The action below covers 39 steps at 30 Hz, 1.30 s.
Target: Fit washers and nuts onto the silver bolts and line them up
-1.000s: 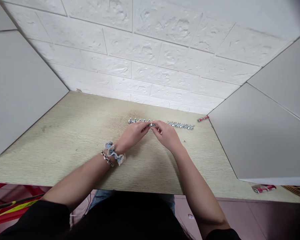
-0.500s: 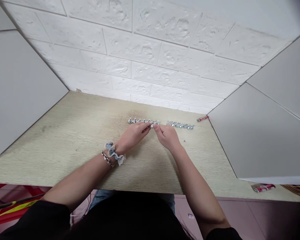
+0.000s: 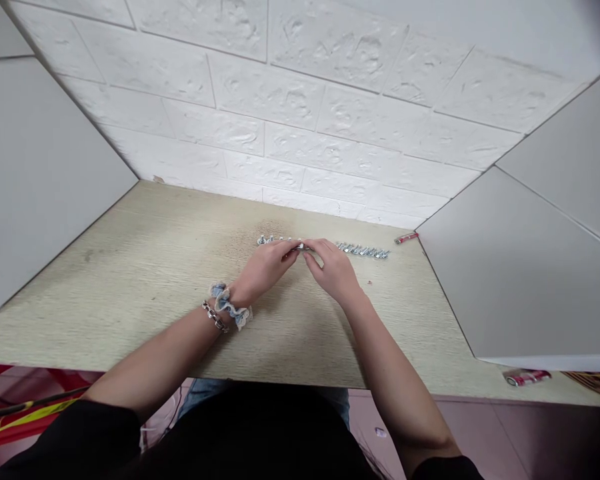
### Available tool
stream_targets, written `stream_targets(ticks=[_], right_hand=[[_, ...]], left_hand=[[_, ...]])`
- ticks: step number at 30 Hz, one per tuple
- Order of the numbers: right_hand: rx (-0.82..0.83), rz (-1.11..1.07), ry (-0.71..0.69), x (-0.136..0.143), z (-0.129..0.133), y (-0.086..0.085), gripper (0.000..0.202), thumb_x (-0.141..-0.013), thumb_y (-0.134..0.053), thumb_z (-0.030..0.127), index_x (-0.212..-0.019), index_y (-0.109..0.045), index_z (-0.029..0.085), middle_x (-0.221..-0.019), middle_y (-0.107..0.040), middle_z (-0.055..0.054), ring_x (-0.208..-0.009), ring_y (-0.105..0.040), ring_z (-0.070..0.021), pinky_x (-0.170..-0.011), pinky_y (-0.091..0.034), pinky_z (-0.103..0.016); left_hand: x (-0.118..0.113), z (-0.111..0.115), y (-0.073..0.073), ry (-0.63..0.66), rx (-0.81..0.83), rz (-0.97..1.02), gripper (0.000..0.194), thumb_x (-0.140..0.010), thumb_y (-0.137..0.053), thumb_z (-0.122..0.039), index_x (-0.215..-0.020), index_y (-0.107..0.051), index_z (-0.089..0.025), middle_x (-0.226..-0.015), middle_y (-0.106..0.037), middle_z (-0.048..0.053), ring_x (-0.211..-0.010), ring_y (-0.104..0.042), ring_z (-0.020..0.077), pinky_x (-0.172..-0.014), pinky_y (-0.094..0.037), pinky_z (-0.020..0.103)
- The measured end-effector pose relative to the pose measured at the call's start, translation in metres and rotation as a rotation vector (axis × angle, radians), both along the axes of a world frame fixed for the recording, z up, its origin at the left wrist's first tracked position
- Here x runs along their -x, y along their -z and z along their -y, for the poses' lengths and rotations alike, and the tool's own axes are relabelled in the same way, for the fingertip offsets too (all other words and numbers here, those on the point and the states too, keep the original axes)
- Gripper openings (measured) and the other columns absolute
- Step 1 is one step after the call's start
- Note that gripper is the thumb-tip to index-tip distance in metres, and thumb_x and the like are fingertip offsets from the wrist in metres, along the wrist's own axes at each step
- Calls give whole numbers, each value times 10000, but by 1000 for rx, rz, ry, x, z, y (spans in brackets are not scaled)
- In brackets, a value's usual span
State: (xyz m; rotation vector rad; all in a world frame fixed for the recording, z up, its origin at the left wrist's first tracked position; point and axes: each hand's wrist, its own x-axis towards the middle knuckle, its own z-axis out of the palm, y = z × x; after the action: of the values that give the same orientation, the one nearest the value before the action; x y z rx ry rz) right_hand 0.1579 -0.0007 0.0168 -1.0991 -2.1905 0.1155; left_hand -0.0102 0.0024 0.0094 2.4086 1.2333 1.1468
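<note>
Between my fingertips is a small silver bolt, partly covered by them. My left hand pinches it from the left. From the right, the forefinger and thumb of my right hand close around its end. Just behind my left hand, a row of silver bolts stands upright, several of them partly hidden by the fingers. To the right of my right hand, a second row of bolts lies tilted on the pale wooden table.
A red battery lies by the right panel, and another red battery is near the table's front right edge. A white brick-patterned wall closes the back. A grey panel stands at left.
My right forefinger has unfolded and reached forward over the bolt, while the thumb has drawn slightly back. The bolt has shifted slightly away from me. My left hand has barely moved.
</note>
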Motion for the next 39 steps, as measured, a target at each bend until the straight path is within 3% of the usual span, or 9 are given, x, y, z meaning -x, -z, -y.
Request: stream_targets(ticks=[8,18,22,25,27,30,33,39], right_hand=[[121,37,58,0,3,-5,205,-891,-401,328,-866,-553,193,-820,-621,-40,-783,-570,-164,-701,-417,-279],[188,125,134,4,4,-4,434,-917,-280,433,-592,-445,197,-593,-536,-14,-577,-481,-138,-549,-283,-257],[190,71,192,3,7,-6,488,-912,-265,457,-540,-439,194,-533,-505,-11,-531,-456,-132,-523,-267,-261],[127,-21,219,1,7,-8,371,-892,-347,432,-654,-506,197,-583,-526,-2,-548,-476,-131,-531,-313,-254],[72,-63,166,0,7,-8,222,-867,-424,375,-841,-551,195,-708,-585,-12,-647,-536,-140,-606,-383,-255],[10,-36,54,1,5,-6,210,-854,-447,273,-1022,-545,194,-908,-631,-47,-844,-575,-167,-768,-423,-287],[26,13,17,1,4,-5,220,-868,-427,246,-1035,-562,198,-942,-640,-58,-890,-575,-177,-798,-427,-306],[96,31,62,1,4,-6,222,-879,-437,312,-999,-587,203,-858,-654,-44,-788,-588,-169,-744,-422,-303]], left_hand=[[1,-1,2,3,-26,-108,183,-869,-481,-234,-967,-618,-162,-757,-647,24,-655,-573,117,-599,-396,215],[-2,4,-2,70,-4,-155,189,-881,-455,-233,-836,-618,-149,-715,-625,21,-621,-540,107,-574,-372,213],[-2,4,-3,53,10,-119,188,-884,-453,-237,-904,-621,-158,-739,-634,21,-631,-549,106,-587,-383,213],[-1,3,-2,13,6,-114,195,-885,-455,-261,-928,-621,-169,-729,-630,17,-616,-545,105,-577,-378,212],[1,2,-1,4,11,-111,190,-882,-460,-263,-928,-620,-172,-730,-631,17,-613,-548,105,-569,-376,210],[2,1,0,2,11,-98,196,-874,-471,-240,-1007,-603,-185,-790,-647,19,-661,-573,113,-594,-394,214],[1,1,1,-11,9,-103,222,-871,-472,-236,-1051,-595,-190,-823,-658,23,-695,-589,124,-615,-410,221],[-1,1,2,-13,4,-103,236,-867,-481,-237,-1062,-603,-188,-844,-674,31,-713,-601,130,-648,-433,229]])
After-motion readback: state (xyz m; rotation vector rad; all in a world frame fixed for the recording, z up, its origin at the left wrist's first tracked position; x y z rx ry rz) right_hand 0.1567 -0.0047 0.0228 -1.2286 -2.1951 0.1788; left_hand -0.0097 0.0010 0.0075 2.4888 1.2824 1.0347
